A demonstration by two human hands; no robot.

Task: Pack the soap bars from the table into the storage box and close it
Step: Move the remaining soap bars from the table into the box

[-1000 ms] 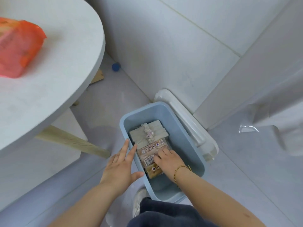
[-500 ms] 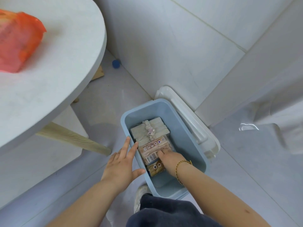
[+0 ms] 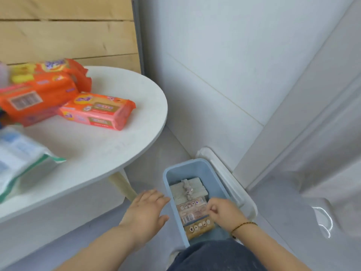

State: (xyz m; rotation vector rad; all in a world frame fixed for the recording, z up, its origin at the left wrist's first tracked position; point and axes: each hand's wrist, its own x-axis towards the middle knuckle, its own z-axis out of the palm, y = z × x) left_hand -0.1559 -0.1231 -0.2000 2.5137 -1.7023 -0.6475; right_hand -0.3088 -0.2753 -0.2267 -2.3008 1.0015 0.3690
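Observation:
The blue storage box (image 3: 166,178) stands open on the floor, with its white lid (image 3: 232,180) leaning behind it against the wall. Inside lie a grey wrapped soap bar (image 3: 187,189), a pink pack (image 3: 192,212) and a tan pack (image 3: 199,228). My right hand (image 3: 222,214) is inside the box over the packs' right edge, fingers curled, with nothing seen in it. My left hand (image 3: 144,210) hovers flat and spread just left of the box. More soap packs lie on the white table (image 3: 117,149): a pink-orange one (image 3: 97,110) and larger orange ones (image 3: 37,98).
A white and green packet (image 3: 17,159) lies at the table's near left. A table leg (image 3: 123,184) comes down close to my left hand. White wall panels rise right behind the box, and a wooden slatted panel (image 3: 68,36) stands behind the table.
My view has tilted up, bringing the tabletop and its soap packs into sight. My right hand has lifted off the packs and curled its fingers. My left hand has come off the box's rim.

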